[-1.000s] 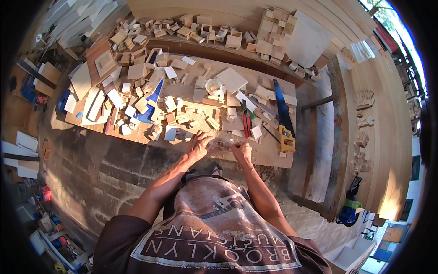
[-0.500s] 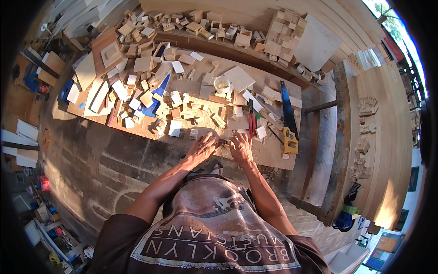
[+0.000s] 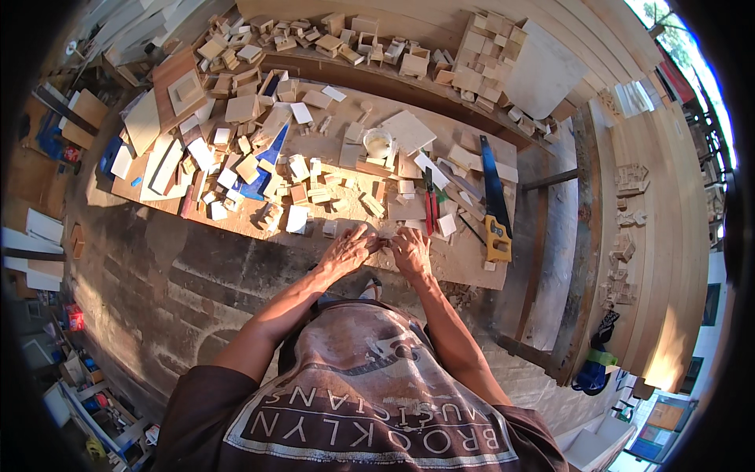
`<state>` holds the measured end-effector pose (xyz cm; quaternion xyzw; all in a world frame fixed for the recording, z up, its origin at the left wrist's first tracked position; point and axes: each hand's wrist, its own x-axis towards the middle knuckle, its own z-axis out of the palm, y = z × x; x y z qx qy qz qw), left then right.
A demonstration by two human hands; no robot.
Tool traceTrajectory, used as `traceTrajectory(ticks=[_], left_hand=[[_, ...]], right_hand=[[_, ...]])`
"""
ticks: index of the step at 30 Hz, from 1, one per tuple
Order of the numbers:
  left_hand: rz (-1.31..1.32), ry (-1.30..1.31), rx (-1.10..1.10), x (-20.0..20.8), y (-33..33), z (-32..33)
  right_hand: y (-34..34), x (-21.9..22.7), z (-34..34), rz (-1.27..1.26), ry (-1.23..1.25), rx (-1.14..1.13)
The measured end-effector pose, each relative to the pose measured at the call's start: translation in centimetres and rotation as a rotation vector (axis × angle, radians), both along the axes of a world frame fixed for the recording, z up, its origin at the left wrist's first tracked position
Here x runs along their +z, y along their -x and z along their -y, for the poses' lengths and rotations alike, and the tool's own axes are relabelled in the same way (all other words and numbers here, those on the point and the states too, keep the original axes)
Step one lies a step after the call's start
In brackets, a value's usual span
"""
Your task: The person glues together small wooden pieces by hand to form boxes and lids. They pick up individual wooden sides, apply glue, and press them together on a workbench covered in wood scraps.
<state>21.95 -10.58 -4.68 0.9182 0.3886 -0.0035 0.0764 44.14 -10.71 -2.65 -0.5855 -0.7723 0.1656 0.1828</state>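
At the near edge of the plywood worktop (image 3: 464, 271), both my hands meet with curled fingers around a small wooden piece (image 3: 383, 243). My left hand (image 3: 344, 250) closes on its left side, and my right hand (image 3: 411, 250) on its right. The fingers mostly cover the piece, so its shape is unclear. Just beyond my left fingers stands a small pale wood block (image 3: 329, 228). A red-handled tool (image 3: 431, 211) lies beyond my right hand. Further right rests a handsaw (image 3: 496, 193) with a dark blade and yellow handle.
Many small wood blocks (image 3: 297, 219) and little box shapes crowd the worktop's left and middle. A round tub (image 3: 377, 142) sits toward the back. More small boxes line a rear ledge (image 3: 464, 102). Long planks (image 3: 668, 236) with wooden pieces on them stand at the right.
My hands stay together at the worktop edge, with my fingers shifted slightly around the small piece, which is now more covered. The whole view has tilted a little.
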Motion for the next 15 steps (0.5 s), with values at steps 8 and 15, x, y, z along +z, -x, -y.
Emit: traceTrajectory(ticks=[8,15], left_hand=[[-0.026,0.024,0.031,-0.9,0.1,0.0],[-0.137,-0.048,0.008,-0.7,0.6,-0.2]], right_hand=[[0.2,0.5,0.0,0.031,0.022,0.016],[0.1,1.0,-0.3,0.014,0.014,0.037]])
